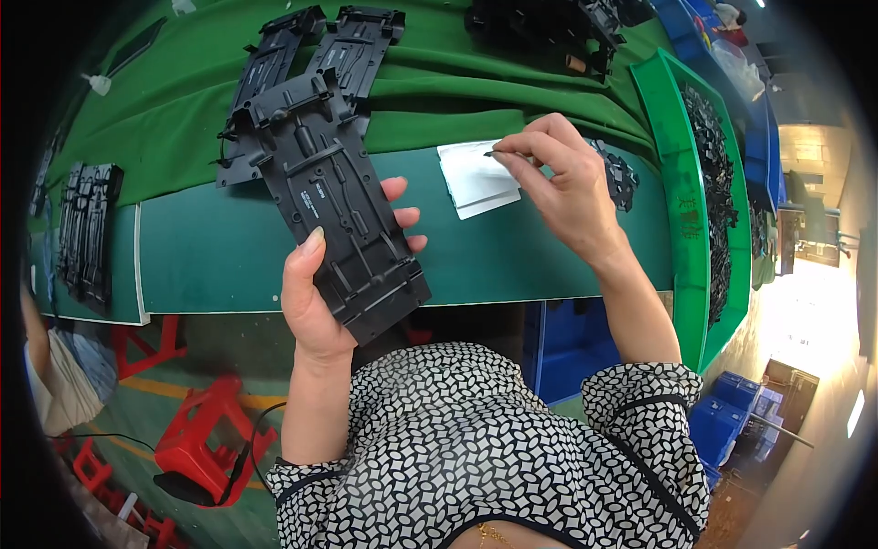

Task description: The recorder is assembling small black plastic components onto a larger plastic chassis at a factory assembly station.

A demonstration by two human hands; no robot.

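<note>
My left hand (315, 284) is closed around the lower end of a long black molded plastic panel (331, 197), thumb on its face and fingertips round its right edge. The panel is tilted, its ribbed side toward me. Over the table to the right, my right hand (562, 174) pinches a small dark piece (491, 154), too small to name. Beneath that hand lies a white paper pad (471, 178). A little pile of small black parts (617, 178) sits just past my right wrist. Two similar black panels (358, 50) lie behind the held one.
A green crate (679, 197) full of small black parts stands along the right table edge. More black parts (549, 32) are heaped at the back on green cloth (439, 87). Stacked black panels (87, 233) lie at left, near another person's arm (35, 334). Red stools (206, 439) stand below.
</note>
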